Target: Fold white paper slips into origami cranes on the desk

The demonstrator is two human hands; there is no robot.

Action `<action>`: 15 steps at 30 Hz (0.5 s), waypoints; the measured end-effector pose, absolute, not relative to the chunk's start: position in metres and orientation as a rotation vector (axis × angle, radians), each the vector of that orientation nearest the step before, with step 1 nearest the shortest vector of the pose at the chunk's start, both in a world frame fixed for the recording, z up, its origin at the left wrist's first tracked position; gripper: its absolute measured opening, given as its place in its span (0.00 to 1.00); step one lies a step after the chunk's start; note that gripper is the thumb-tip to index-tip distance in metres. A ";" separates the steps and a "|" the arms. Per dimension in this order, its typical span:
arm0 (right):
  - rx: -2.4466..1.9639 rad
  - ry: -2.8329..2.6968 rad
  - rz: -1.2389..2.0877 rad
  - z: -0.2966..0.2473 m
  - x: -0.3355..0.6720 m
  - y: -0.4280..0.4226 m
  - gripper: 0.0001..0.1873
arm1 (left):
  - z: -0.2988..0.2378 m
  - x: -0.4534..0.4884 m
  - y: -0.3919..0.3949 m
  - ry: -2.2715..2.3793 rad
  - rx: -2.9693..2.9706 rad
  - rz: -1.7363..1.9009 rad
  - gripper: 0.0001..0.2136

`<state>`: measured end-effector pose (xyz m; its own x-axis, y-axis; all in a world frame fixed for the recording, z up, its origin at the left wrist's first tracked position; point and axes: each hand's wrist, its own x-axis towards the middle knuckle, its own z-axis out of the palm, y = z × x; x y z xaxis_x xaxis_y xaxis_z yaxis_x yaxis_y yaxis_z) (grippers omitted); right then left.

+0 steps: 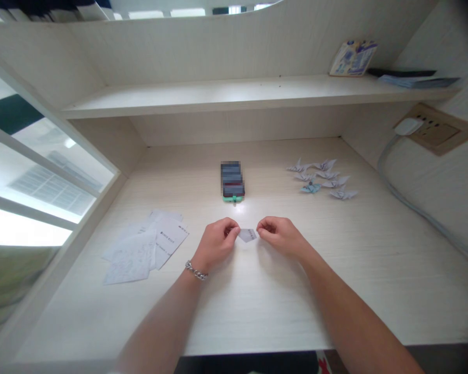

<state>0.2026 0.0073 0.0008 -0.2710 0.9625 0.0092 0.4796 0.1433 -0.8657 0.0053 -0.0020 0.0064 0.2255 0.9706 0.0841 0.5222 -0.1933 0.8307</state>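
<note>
A small folded piece of paper (247, 235) with printed marks is between my hands, just over the desk. My left hand (218, 240) pinches its left end between thumb and forefinger; a chain bracelet (196, 270) circles that wrist. At the paper's right corner, my right hand (283, 236) is closed with thumb and forefinger together; the exact contact there is too small to see clearly. Several folded paper cranes (334, 183) stand at the back right, one of them a blue crane (311, 187). Loose paper sheets (130, 257) overlap on the left.
A phone (232, 179) with a green cable end lies beyond my hands. A shelf (203, 98) runs across the back, holding a small packet (353, 58). On the right wall, a white plug (408, 126) sits in a socket, its grey cable (421, 213) trailing along the desk's side.
</note>
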 end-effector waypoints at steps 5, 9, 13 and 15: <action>-1.211 -1.520 1.371 -0.004 0.196 0.008 0.13 | 0.001 0.005 0.001 1.372 1.561 0.978 0.10; -1.163 -1.442 1.472 -0.008 0.184 0.005 0.13 | -0.001 0.009 0.000 1.276 1.438 1.016 0.12; -1.178 -1.429 1.452 -0.011 0.180 0.004 0.13 | 0.002 0.010 -0.003 1.242 1.517 0.878 0.12; -1.173 -1.454 1.451 -0.013 0.180 0.004 0.13 | 0.002 0.011 -0.004 1.237 1.555 0.822 0.12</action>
